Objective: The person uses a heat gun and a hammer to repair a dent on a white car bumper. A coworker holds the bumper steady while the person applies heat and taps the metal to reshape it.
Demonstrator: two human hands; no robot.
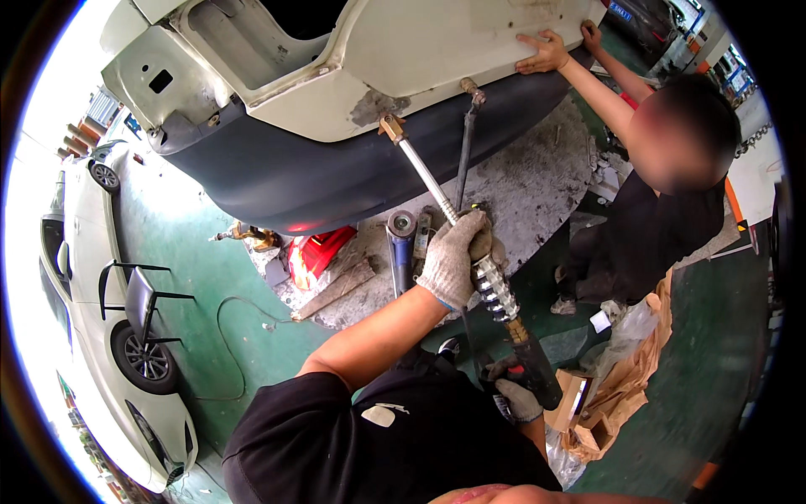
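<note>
Rod tool (424,175) clamped in left fingers (479,228); right fingers (509,390) unclear; carton (568,395) near, contents indistinct.

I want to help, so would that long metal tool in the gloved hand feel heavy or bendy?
The long metal tool probably feels heavy: its ribbed section looks thick and metallic. Its straight, shiny shaft suggests it's likely stiff.

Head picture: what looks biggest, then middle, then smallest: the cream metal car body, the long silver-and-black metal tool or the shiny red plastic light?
1. Cream metal car body
2. Long silver-and-black metal tool
3. Shiny red plastic light
</note>
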